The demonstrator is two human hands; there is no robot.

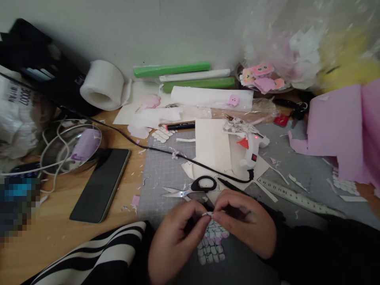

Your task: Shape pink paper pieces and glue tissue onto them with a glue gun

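Left of the grey gridded cutting mat, a black flat smartphone is laid face up on the wooden desk. At the mat's near edge, a small white paper scale piece is pinched between the fingertips of the left hand and the right hand (both closed around it), directly above a scalloped white-and-pink paper piece. Just beyond the hands, black-handled steel scissors are seen on the mat. Farther right, a white hot-glue gun is rested on cream paper, and a clear plastic ruler lies beside it.
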